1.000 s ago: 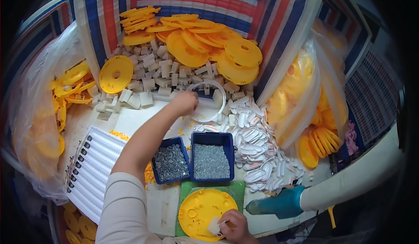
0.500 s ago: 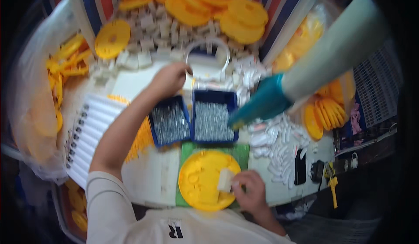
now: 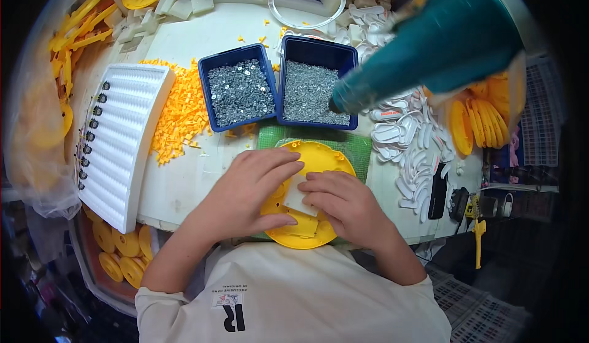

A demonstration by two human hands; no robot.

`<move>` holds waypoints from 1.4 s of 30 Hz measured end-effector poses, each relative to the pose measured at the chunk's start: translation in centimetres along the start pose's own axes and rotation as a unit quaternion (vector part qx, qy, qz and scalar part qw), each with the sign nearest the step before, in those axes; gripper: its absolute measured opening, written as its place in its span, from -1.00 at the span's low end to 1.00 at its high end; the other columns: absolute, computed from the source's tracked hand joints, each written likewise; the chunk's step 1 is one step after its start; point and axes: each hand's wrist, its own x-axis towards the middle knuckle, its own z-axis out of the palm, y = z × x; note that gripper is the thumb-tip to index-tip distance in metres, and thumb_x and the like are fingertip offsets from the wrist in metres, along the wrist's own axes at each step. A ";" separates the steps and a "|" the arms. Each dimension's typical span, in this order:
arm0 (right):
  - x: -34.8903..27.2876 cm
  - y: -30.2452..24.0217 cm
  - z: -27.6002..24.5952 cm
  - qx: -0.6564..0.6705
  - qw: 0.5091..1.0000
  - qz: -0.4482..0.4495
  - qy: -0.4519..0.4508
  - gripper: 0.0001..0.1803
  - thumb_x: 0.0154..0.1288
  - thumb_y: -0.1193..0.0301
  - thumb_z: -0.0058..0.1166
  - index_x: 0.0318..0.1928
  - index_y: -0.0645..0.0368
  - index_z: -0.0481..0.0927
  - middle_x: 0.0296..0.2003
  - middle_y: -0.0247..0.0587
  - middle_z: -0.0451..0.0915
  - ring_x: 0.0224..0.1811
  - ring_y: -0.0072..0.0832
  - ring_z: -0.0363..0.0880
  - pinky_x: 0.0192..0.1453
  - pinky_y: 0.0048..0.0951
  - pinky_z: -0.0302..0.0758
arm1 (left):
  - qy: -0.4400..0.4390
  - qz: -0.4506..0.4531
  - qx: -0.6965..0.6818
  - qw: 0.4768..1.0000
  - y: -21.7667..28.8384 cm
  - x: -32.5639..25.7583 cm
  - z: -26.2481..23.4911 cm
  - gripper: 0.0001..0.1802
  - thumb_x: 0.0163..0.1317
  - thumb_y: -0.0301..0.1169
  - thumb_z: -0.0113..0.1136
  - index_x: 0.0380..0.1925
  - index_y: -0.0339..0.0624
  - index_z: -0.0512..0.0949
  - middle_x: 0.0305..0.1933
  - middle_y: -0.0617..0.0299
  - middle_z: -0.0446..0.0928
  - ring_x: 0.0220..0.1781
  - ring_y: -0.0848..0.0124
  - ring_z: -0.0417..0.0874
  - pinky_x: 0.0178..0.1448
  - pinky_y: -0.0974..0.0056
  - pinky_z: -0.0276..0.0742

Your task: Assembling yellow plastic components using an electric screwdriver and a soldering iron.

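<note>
A round yellow plastic disc (image 3: 334, 159) with moulded pegs lies flat on a green mat (image 3: 362, 153) close to my body. Over its middle is a pale white rectangular block (image 3: 299, 199). My right hand (image 3: 350, 205) has its bent fingers closed on the block's right side. From the left, my left hand (image 3: 248, 186) reaches over the disc, fingers stretched and thumb apart, its fingertips around the block's left side. Whether the left fingertips touch the block is hard to tell.
Blue bins of small metal parts, one left (image 3: 240, 85) and one right (image 3: 316, 91), stand beyond the disc. A teal-ended tube (image 3: 429, 48) juts in from the right. Yellow clips (image 3: 181, 107), a white foam tray (image 3: 123, 140) and white curved parts (image 3: 405, 128) lie around.
My left hand has come back from beside the clear ring at the far side to the disc. My right hand stays at the block, which now sits nearer the disc's middle. The view has tilted down.
</note>
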 end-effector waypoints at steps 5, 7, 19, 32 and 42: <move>0.1 1.0 0.3 0.014 1.000 0.020 -0.008 -0.70 0.07 0.66 0.22 -0.12 0.20 0.67 0.07 -0.15 0.72 0.17 -0.14 0.69 0.24 -0.18 0.62 | -0.018 -0.011 -0.005 1.000 -1.0 0.1 2.3 -0.19 0.10 -0.20 0.55 0.34 -0.20 0.44 0.24 0.04 0.57 0.30 0.07 0.57 0.43 -0.03 0.36; -0.1 1.0 0.4 0.014 0.999 0.034 0.001 -0.69 0.08 0.67 0.21 -0.12 0.19 0.66 0.06 -0.16 0.73 0.16 -0.13 0.70 0.23 -0.19 0.62 | -0.015 -0.008 -0.008 1.000 -1.1 0.2 2.4 -0.21 0.14 -0.20 0.53 0.35 -0.19 0.43 0.19 0.07 0.59 0.27 0.11 0.59 0.40 -0.02 0.37; 0.0 0.8 0.3 -0.019 0.999 0.037 0.031 -0.79 0.10 0.64 0.21 -0.20 0.24 0.66 0.03 -0.13 0.74 0.18 -0.12 0.71 0.23 -0.16 0.62 | -0.049 -0.023 -0.008 0.998 -1.8 1.2 1.9 -0.22 0.08 -0.14 0.57 0.28 -0.16 0.51 0.18 0.12 0.63 0.27 0.17 0.60 0.40 0.03 0.37; -1.1 2.2 0.2 0.029 0.997 0.065 0.032 -0.78 0.18 0.61 0.25 -0.15 0.17 0.70 0.06 -0.09 0.74 0.18 -0.13 0.70 0.24 -0.15 0.58 | -0.092 -0.010 0.046 0.995 -1.2 2.1 1.7 -0.26 0.01 -0.11 0.58 0.18 -0.15 0.56 0.08 0.13 0.62 0.22 0.14 0.60 0.38 0.01 0.35; 7.0 8.3 -5.1 -0.249 0.965 0.015 0.078 -0.82 0.13 0.51 0.22 -0.21 0.22 0.70 -0.20 -0.08 0.67 -0.08 -0.09 0.64 0.03 -0.15 0.57 | -0.111 0.055 0.142 0.982 1.5 3.4 1.9 -0.35 0.10 -0.12 0.51 0.20 -0.03 0.57 0.11 0.12 0.57 0.22 0.12 0.57 0.51 -0.16 0.23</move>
